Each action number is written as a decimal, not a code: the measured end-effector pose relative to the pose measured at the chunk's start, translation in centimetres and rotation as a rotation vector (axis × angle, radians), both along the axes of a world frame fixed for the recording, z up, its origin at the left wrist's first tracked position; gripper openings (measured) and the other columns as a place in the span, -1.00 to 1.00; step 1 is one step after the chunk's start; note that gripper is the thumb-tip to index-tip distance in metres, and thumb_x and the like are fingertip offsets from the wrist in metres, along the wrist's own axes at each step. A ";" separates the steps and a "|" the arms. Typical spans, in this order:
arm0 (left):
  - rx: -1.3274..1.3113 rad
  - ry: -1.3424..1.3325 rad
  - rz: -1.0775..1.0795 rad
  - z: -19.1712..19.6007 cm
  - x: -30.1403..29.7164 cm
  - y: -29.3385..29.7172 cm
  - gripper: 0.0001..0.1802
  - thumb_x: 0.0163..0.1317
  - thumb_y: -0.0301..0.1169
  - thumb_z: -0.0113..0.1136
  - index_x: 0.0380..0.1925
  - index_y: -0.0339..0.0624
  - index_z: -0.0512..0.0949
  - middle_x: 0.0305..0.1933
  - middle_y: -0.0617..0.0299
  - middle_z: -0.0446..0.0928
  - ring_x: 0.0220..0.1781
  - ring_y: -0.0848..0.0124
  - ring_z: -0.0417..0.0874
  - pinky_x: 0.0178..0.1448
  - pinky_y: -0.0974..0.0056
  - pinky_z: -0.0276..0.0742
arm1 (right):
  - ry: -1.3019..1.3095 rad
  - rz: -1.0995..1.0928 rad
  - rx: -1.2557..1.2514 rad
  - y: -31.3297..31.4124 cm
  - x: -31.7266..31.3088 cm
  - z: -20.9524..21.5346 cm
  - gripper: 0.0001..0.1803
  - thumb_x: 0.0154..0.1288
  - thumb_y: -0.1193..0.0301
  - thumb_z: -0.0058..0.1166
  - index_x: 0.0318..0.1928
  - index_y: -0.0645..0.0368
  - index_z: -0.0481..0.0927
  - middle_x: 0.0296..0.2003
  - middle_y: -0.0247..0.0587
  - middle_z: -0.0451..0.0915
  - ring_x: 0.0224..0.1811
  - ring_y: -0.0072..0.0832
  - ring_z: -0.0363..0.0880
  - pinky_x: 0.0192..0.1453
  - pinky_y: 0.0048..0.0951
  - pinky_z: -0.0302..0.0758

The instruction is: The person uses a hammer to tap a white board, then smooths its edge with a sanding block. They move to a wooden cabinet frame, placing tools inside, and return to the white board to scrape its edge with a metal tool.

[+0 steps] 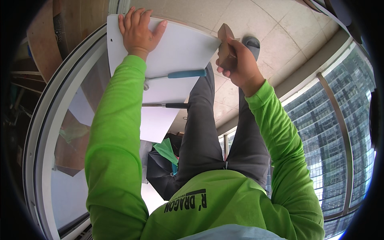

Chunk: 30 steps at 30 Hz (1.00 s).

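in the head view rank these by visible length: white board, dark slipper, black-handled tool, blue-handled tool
1. White board
2. Blue-handled tool
3. Black-handled tool, left end hidden behind green sleeve, true length unsure
4. Dark slipper

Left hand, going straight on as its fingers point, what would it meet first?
The left hand looks free to go on past the white board, over tiled floor; a white frame lies close, depth unclear.

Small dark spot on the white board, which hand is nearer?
Left hand, resting on the white board just right of the spot; right hand grips a brown block by the opposite edge.
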<state>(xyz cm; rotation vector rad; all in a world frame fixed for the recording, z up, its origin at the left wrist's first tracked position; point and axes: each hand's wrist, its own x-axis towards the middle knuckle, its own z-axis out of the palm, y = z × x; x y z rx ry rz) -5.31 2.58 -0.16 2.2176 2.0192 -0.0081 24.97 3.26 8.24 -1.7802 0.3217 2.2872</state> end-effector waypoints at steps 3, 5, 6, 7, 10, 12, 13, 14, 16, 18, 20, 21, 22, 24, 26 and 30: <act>-0.020 0.002 0.008 0.4 0.1 0.1 -0.46 0.26 0.15 0.23 0.09 0.10 0.62 0.23 0.35 0.53 0.51 0.25 0.28 0.66 -0.13 -0.22 | 0.003 0.005 -0.011 -0.3 0.5 0.7 -0.55 0.53 0.10 -0.08 0.12 0.24 0.37 -0.21 -0.12 0.51 -0.45 -0.28 0.58 -0.67 -0.49 0.31; -0.022 0.000 0.010 0.4 0.0 0.2 -0.46 0.26 0.14 0.24 0.10 0.10 0.62 0.23 0.36 0.52 0.51 0.25 0.28 0.66 -0.13 -0.22 | 0.010 -0.017 0.002 -0.7 0.8 -0.3 -0.55 0.53 0.09 -0.08 0.11 0.25 0.37 -0.22 -0.12 0.51 -0.45 -0.28 0.59 -0.67 -0.49 0.31; -0.021 -0.004 0.012 0.5 0.1 0.1 -0.46 0.26 0.14 0.24 0.10 0.10 0.62 0.23 0.36 0.52 0.52 0.25 0.28 0.66 -0.13 -0.22 | -0.002 -0.004 0.010 -0.5 0.8 -0.7 -0.55 0.53 0.09 -0.07 0.11 0.25 0.38 -0.23 -0.12 0.52 -0.45 -0.28 0.59 -0.68 -0.49 0.30; -0.020 -0.008 0.014 0.5 0.1 0.1 -0.46 0.26 0.14 0.24 0.10 0.10 0.62 0.24 0.36 0.52 0.52 0.25 0.27 0.66 -0.12 -0.22 | -0.014 0.009 0.018 -0.2 0.7 -1.1 -0.55 0.53 0.09 -0.07 0.10 0.24 0.39 -0.24 -0.13 0.52 -0.45 -0.28 0.60 -0.68 -0.49 0.30; -0.027 0.001 0.008 0.5 0.3 0.2 -0.46 0.26 0.14 0.24 0.11 0.10 0.61 0.24 0.36 0.52 0.52 0.25 0.27 0.66 -0.12 -0.22 | -0.021 0.036 0.035 0.1 0.8 -2.4 -0.55 0.53 0.07 -0.06 0.09 0.23 0.40 -0.25 -0.12 0.53 -0.45 -0.30 0.60 -0.69 -0.50 0.29; -0.028 -0.001 0.007 0.5 0.2 0.2 -0.45 0.27 0.14 0.23 0.11 0.09 0.61 0.24 0.35 0.52 0.52 0.25 0.27 0.66 -0.12 -0.23 | -0.012 0.039 0.051 0.2 1.0 -3.3 -0.57 0.52 0.07 -0.04 0.02 0.21 0.42 -0.31 -0.09 0.56 -0.51 -0.29 0.61 -0.70 -0.48 0.29; -0.028 -0.003 0.006 0.5 0.2 0.2 -0.45 0.27 0.15 0.23 0.12 0.09 0.61 0.24 0.35 0.52 0.52 0.24 0.27 0.66 -0.12 -0.24 | -0.009 0.033 0.061 0.2 1.0 -3.7 -0.59 0.51 0.07 -0.02 -0.06 0.20 0.44 -0.38 -0.06 0.58 -0.57 -0.27 0.61 -0.70 -0.46 0.29; -0.029 0.001 0.003 0.5 0.1 0.2 -0.45 0.27 0.15 0.22 0.12 0.09 0.61 0.24 0.35 0.52 0.52 0.24 0.27 0.66 -0.12 -0.24 | -0.003 0.029 0.071 0.2 0.8 -3.9 -0.61 0.50 0.07 -0.01 -0.13 0.20 0.46 -0.44 -0.03 0.60 -0.62 -0.24 0.61 -0.70 -0.44 0.30; -0.029 0.009 -0.002 0.4 0.1 0.1 -0.44 0.28 0.16 0.21 0.12 0.09 0.60 0.24 0.34 0.52 0.52 0.24 0.27 0.66 -0.12 -0.24 | -0.041 0.047 0.043 0.4 0.7 -3.8 -0.59 0.50 0.07 -0.02 -0.09 0.23 0.47 -0.45 -0.02 0.62 -0.65 -0.26 0.60 -0.71 -0.45 0.29; -0.026 0.018 -0.008 0.4 0.0 0.1 -0.44 0.28 0.17 0.21 0.12 0.09 0.60 0.24 0.33 0.52 0.52 0.23 0.27 0.66 -0.12 -0.24 | -0.061 0.057 0.022 0.4 0.7 -3.7 -0.58 0.50 0.07 -0.02 -0.07 0.23 0.48 -0.46 -0.03 0.62 -0.66 -0.27 0.59 -0.71 -0.45 0.30; -0.022 0.019 -0.011 0.3 0.0 0.1 -0.44 0.28 0.17 0.20 0.12 0.09 0.60 0.24 0.33 0.52 0.52 0.23 0.27 0.66 -0.12 -0.24 | -0.061 0.057 0.007 0.3 0.7 -3.7 -0.59 0.50 0.06 -0.02 -0.08 0.20 0.48 -0.45 -0.04 0.62 -0.67 -0.27 0.58 -0.70 -0.43 0.32; -0.020 0.015 -0.012 0.3 0.0 0.1 -0.44 0.28 0.17 0.20 0.12 0.09 0.60 0.24 0.33 0.52 0.52 0.23 0.27 0.66 -0.12 -0.24 | -0.059 0.064 0.003 0.4 0.7 -3.6 -0.58 0.50 0.06 -0.02 -0.04 0.20 0.47 -0.43 -0.04 0.61 -0.66 -0.29 0.57 -0.70 -0.45 0.30; -0.018 0.012 -0.012 0.3 0.0 0.1 -0.44 0.28 0.17 0.20 0.12 0.09 0.60 0.24 0.33 0.52 0.52 0.23 0.27 0.66 -0.12 -0.24 | -0.057 0.072 0.000 0.4 0.7 -3.3 -0.57 0.50 0.05 -0.01 0.01 0.21 0.46 -0.40 -0.04 0.61 -0.65 -0.30 0.56 -0.70 -0.47 0.28; -0.016 0.003 -0.008 0.2 -0.1 0.1 -0.44 0.28 0.17 0.20 0.11 0.08 0.61 0.24 0.33 0.52 0.52 0.22 0.27 0.66 -0.13 -0.24 | -0.076 0.063 -0.013 0.6 0.4 -2.8 -0.55 0.50 0.06 -0.01 0.05 0.21 0.45 -0.37 -0.03 0.60 -0.63 -0.32 0.55 -0.70 -0.48 0.27; -0.018 -0.004 -0.004 0.3 0.0 0.1 -0.44 0.28 0.17 0.20 0.11 0.08 0.61 0.23 0.32 0.53 0.52 0.22 0.28 0.66 -0.13 -0.23 | -0.119 0.031 -0.033 0.6 -0.1 -2.3 -0.56 0.50 0.06 0.00 0.05 0.21 0.45 -0.36 -0.03 0.60 -0.63 -0.32 0.55 -0.70 -0.46 0.28; -0.014 -0.009 -0.005 0.3 0.0 0.2 -0.45 0.27 0.16 0.22 0.09 0.07 0.62 0.22 0.32 0.53 0.51 0.22 0.29 0.66 -0.14 -0.21 | -0.133 0.035 -0.032 0.5 -0.2 -1.5 -0.58 0.49 0.07 0.01 0.02 0.20 0.46 -0.36 -0.04 0.59 -0.60 -0.31 0.57 -0.69 -0.44 0.29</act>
